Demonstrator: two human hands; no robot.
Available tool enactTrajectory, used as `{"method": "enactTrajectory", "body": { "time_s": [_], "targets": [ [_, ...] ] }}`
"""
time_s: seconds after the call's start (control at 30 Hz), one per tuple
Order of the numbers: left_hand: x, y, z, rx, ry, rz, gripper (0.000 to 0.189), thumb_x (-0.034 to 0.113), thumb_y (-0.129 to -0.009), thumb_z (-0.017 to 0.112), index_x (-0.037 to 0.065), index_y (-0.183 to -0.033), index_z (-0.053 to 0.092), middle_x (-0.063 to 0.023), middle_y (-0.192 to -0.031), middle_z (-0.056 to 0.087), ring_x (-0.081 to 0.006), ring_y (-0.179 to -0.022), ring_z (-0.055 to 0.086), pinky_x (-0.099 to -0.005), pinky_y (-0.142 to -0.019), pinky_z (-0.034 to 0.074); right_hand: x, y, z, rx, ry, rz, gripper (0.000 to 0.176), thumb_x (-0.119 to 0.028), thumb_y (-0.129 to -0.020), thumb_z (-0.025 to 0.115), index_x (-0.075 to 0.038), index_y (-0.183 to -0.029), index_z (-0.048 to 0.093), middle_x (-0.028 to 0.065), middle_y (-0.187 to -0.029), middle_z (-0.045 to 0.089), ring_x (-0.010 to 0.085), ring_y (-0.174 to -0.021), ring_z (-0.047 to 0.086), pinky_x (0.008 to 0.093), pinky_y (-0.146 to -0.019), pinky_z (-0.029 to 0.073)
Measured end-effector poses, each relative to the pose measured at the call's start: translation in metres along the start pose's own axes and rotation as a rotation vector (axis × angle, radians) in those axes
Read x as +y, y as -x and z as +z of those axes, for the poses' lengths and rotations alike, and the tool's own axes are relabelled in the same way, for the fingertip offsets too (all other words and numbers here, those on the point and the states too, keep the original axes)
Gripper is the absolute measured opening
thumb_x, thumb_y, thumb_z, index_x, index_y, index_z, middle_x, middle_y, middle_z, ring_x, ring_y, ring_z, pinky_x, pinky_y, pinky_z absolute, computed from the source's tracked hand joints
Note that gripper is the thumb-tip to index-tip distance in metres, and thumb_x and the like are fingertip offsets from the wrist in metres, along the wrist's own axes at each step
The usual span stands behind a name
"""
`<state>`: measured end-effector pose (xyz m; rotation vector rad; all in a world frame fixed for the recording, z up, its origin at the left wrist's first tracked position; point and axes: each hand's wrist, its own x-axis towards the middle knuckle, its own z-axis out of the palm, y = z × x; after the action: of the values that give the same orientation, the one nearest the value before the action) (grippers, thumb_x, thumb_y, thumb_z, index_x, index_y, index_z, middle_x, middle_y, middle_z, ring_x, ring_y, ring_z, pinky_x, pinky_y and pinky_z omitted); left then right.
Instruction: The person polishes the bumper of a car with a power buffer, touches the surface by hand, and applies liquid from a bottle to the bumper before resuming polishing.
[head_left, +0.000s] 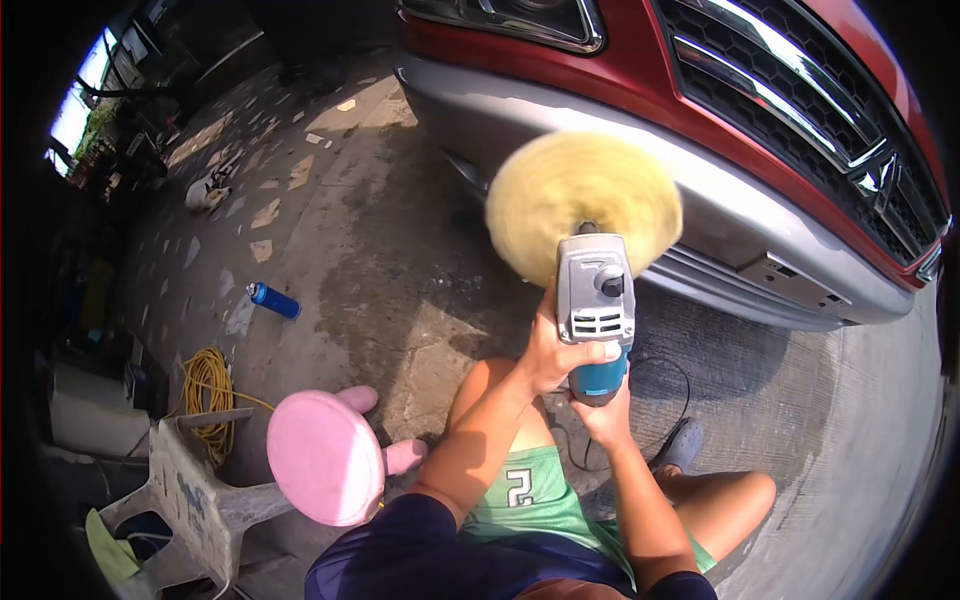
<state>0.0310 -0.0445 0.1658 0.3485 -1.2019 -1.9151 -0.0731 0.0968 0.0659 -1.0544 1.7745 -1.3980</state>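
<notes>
Both my hands are on a car polisher point(592, 270) with a grey head and a teal body. My left hand point(548, 348) wraps round its left side, the thumb lying across the body below the vents. Lower down, my right hand point(608, 408) grips the rear end, its fingers partly hidden beneath the tool. The round yellow pad point(585, 185) at the front is smeared as if spinning. In this view it overlaps the silver lower bumper point(715, 170) of a red car point(625, 75). A dark cord point(688, 385) loops on the ground to the right of the tool.
A pink round stool point(325, 455) stands at lower left, beside a worn step stool point(200, 485). Behind them lies a coiled yellow cord point(208, 385). On the concrete floor point(370, 230) is a blue bottle point(274, 300). Paper-like scraps point(265, 213) are scattered farther back.
</notes>
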Motion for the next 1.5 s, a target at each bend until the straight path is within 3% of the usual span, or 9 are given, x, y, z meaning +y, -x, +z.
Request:
{"method": "enactTrajectory", "body": {
  "time_s": [0.2,0.33,0.47,0.73,0.9,1.17,1.33,1.4,1.5],
  "targets": [
    [0.036,-0.011,-0.109,0.160,0.300,0.072,0.070,0.028,-0.082,0.078,-0.003,-0.142,0.058,-0.0165,-0.126,0.071,-0.0310,-0.112,0.072,-0.0471,-0.105,0.057,-0.060,-0.051,0.052,-0.236,0.275,-0.072,0.113,-0.022,-0.076,0.091,-0.012,-0.163,0.019,0.0307,-0.130,0.069,0.0504,-0.120,0.069,0.0516,-0.104,0.057],
    [0.079,-0.033,-0.172,0.248,0.277,0.170,0.087,0.060,-0.089,0.068,-0.006,-0.145,0.056,-0.0265,-0.131,0.069,-0.0443,-0.121,0.068,-0.0557,-0.108,0.054,-0.114,-0.096,0.077,-0.420,0.491,-0.207,0.115,-0.019,-0.076,0.086,-0.012,-0.167,0.015,0.0322,-0.136,0.066,0.0531,-0.116,0.069,0.0572,-0.101,0.058],
    [0.093,-0.041,-0.193,0.331,0.261,0.186,0.089,0.065,-0.090,0.066,-0.005,-0.144,0.057,-0.0270,-0.130,0.069,-0.0454,-0.119,0.068,-0.0569,-0.107,0.054,-0.143,-0.102,0.091,-0.426,0.550,-0.185,0.114,-0.015,-0.076,0.085,-0.011,-0.167,0.016,0.0325,-0.138,0.064,0.0529,-0.114,0.070,0.0582,-0.100,0.058],
    [0.046,-0.019,-0.158,0.245,0.314,0.128,0.090,0.062,-0.088,0.067,-0.004,-0.149,0.053,-0.0264,-0.134,0.068,-0.0452,-0.122,0.067,-0.0574,-0.108,0.054,-0.111,-0.066,0.056,-0.363,0.524,-0.117,0.111,-0.013,-0.077,0.084,-0.013,-0.166,0.019,0.0315,-0.139,0.064,0.0525,-0.113,0.070,0.0581,-0.100,0.058],
    [0.004,0.000,-0.112,0.109,0.373,0.051,0.096,0.053,-0.080,0.077,-0.002,-0.153,0.049,-0.0239,-0.134,0.067,-0.0420,-0.123,0.068,-0.0542,-0.107,0.058,-0.071,-0.029,0.023,-0.263,0.430,0.004,0.114,-0.029,-0.074,0.095,-0.014,-0.162,0.025,0.0272,-0.126,0.072,0.0505,-0.112,0.072,0.0558,-0.096,0.059],
    [-0.059,0.013,-0.038,-0.004,0.422,-0.179,0.101,0.032,-0.067,0.087,-0.002,-0.153,0.048,-0.0217,-0.139,0.066,-0.0410,-0.131,0.065,-0.0536,-0.116,0.053,0.002,0.002,-0.044,-0.035,0.325,-0.068,0.100,-0.019,-0.073,0.093,-0.014,-0.155,0.036,0.0230,-0.128,0.072,0.0477,-0.113,0.073,0.0526,-0.095,0.060],
    [-0.084,0.011,0.007,-0.057,0.157,-0.187,0.095,0.019,-0.068,0.086,-0.001,-0.153,0.050,-0.0158,-0.141,0.065,-0.0284,-0.129,0.066,-0.0436,-0.116,0.051,0.043,0.006,-0.064,0.075,0.149,0.018,0.097,-0.014,-0.071,0.091,-0.014,-0.153,0.040,0.0197,-0.129,0.072,0.0412,-0.118,0.073,0.0468,-0.100,0.058],
    [-0.086,0.006,0.028,-0.127,0.007,-0.203,0.090,0.017,-0.070,0.091,0.002,-0.148,0.050,-0.0115,-0.132,0.064,-0.0199,-0.120,0.066,-0.0375,-0.103,0.056,0.049,0.003,-0.069,0.113,0.099,0.106,0.095,-0.014,-0.070,0.092,-0.012,-0.152,0.042,0.0177,-0.129,0.073,0.0367,-0.120,0.073,0.0443,-0.102,0.057],
    [-0.099,-0.001,0.064,-0.136,-0.136,-0.076,0.107,0.022,-0.070,0.096,0.005,-0.156,0.035,-0.0117,-0.138,0.058,-0.0228,-0.122,0.064,-0.0399,-0.103,0.056,0.095,-0.007,-0.072,0.089,-0.071,0.074,0.085,-0.013,-0.069,0.094,-0.007,-0.144,0.054,0.0139,-0.128,0.074,0.0286,-0.119,0.072,0.0416,-0.103,0.056]
  ]
}}
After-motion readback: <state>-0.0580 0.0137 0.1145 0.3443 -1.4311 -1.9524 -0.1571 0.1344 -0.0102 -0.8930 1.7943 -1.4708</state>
